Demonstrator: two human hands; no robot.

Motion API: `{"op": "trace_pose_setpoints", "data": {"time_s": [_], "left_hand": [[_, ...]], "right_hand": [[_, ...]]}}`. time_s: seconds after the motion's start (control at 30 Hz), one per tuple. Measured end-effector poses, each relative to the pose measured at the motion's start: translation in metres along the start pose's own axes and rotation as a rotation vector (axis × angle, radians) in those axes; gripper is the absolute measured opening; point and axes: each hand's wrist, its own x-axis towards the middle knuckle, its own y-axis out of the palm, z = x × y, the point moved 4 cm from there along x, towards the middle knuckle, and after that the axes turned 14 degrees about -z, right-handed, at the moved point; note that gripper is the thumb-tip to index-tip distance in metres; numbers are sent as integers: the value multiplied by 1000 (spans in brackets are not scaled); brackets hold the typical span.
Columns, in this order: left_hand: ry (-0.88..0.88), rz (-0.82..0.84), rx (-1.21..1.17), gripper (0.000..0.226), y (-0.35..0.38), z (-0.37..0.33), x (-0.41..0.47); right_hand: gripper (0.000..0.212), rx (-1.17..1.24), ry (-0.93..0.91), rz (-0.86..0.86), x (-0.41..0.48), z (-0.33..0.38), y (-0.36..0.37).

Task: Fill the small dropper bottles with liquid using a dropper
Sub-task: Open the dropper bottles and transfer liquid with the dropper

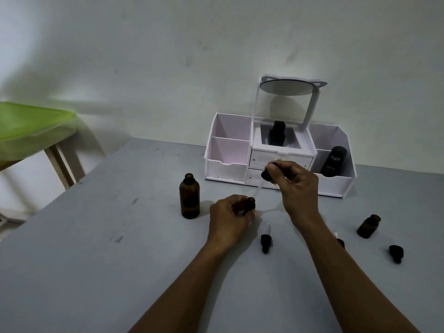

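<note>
My left hand (229, 216) grips a small amber dropper bottle (249, 205) standing on the grey table (96, 260). My right hand (294, 186) pinches the black bulb of a dropper (266, 176); its clear glass tube slants down-left with the tip at the small bottle's mouth. A larger amber bottle (189, 199) stands uncapped to the left. A second small amber bottle (368, 226) stands open at the right. A loose dropper cap (266, 239) lies in front of my hands, and another black cap (396, 253) lies at the far right.
A white desk organiser (228, 162) with a mirror (288, 87) stands against the wall, holding a black tube (334, 161) and a dark bottle (276, 133). A green-topped stool (31, 126) is at the left. Another dark cap (341, 243) peeks from behind my right forearm.
</note>
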Motion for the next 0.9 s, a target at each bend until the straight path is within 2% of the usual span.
{"op": "trace_pose_setpoints", "data": {"time_s": [0.23,0.4,0.77,0.9], "left_hand": [[27,2,-5,37,0,-1,0],[25,2,16,38,1,0,0],[32,-7,32,38,0,-2,0],[35,-8,30,37,0,-2,0]], "right_hand": [[20,2,-30,-2,3,3,1],[8,17,-4,4,2,1,1],[9,-5,-24,-19,1,3,1],[17,-15,-29,-19,4,1,1]]}}
